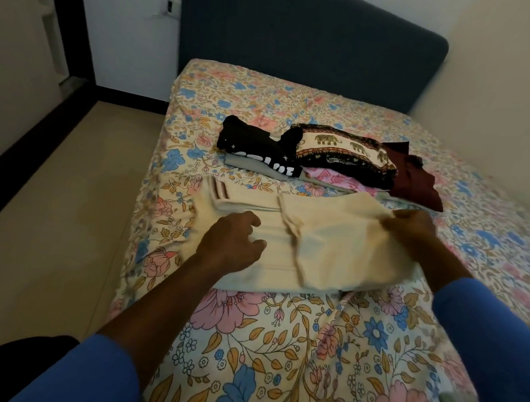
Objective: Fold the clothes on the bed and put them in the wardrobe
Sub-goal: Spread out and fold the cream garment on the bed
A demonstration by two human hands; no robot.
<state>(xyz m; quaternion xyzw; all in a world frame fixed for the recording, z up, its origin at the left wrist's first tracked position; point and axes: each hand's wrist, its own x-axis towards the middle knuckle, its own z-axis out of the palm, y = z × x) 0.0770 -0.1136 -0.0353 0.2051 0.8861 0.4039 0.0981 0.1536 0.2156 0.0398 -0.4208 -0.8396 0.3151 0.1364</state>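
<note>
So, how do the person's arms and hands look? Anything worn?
The left sleeve and right sleeve are plain bright blue and end well above the wrists, leaving the forearms bare. The left hand and right hand wear no gloves; no watch or ring shows, though the right is blurred.

Home bedroom, bed (246, 342) with floral sheet, padded headboard (302, 38), folded clothes (324, 154)

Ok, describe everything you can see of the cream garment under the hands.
The cream garment is soft, plain cloth with brown stripes at its far left end. It lies partly folded across the floral bed sheet, one layer lapped over on the right. The left hand rests on it; the right hand pinches its right edge.
</note>
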